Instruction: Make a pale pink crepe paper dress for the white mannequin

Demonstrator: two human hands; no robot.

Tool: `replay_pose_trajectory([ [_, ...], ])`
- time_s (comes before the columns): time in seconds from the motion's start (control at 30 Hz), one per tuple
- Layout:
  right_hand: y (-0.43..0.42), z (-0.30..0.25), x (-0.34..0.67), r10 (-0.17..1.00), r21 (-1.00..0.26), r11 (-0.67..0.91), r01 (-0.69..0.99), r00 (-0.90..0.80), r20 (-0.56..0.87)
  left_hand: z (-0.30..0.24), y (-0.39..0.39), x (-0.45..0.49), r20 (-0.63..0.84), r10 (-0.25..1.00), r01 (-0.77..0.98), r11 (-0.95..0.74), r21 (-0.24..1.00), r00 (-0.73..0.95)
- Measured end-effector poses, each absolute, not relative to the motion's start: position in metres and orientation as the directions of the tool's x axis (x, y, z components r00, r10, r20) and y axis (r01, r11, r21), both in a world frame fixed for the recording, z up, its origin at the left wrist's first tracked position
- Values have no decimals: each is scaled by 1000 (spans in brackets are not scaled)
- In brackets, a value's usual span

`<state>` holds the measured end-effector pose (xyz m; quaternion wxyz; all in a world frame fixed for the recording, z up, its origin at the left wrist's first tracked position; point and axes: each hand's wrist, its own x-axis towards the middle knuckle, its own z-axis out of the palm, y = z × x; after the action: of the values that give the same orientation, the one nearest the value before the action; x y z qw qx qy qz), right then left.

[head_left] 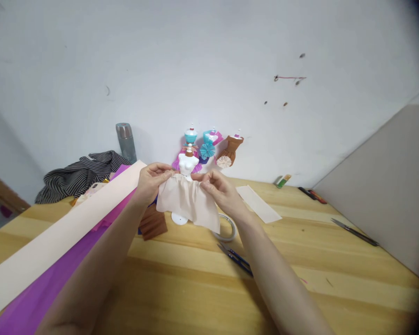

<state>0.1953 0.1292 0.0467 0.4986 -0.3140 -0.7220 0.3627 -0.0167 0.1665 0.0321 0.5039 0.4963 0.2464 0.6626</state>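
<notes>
A small white mannequin torso [188,164] stands on a round white base [179,218] at the middle of the wooden table [335,274]. A piece of beige crepe paper [190,203] hangs around its waist like a gathered skirt. My left hand [152,182] pinches the paper's top left edge. My right hand [219,188] pinches the top right edge beside the torso. Both hands are closed on the paper.
A long beige paper strip [56,242] lies over purple paper [38,298] at the left. Scissors [236,258] and a tape roll [230,229] lie under my right arm. Dressed mannequins [209,146], a flask [126,142] and striped cloth [80,174] stand by the wall. Tweezers [356,231] lie far right.
</notes>
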Motion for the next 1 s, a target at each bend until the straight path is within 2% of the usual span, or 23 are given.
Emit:
replay_pose_trajectory([
  [0.3,138,40,193,845,-856,513,56,-205,494,28,172,-16,382,923,-448,-362,817,-49],
  [0.63,147,35,188,845,-845,533,44,-70,530,25,172,-13,367,930,-470,-335,817,-25],
  [0.87,151,30,188,868,-870,493,4,-71,492,26,171,-14,387,922,-458,-337,823,17],
  [1.0,153,29,186,852,-855,518,-20,-81,518,28,170,-16,398,916,-460,-335,822,46],
])
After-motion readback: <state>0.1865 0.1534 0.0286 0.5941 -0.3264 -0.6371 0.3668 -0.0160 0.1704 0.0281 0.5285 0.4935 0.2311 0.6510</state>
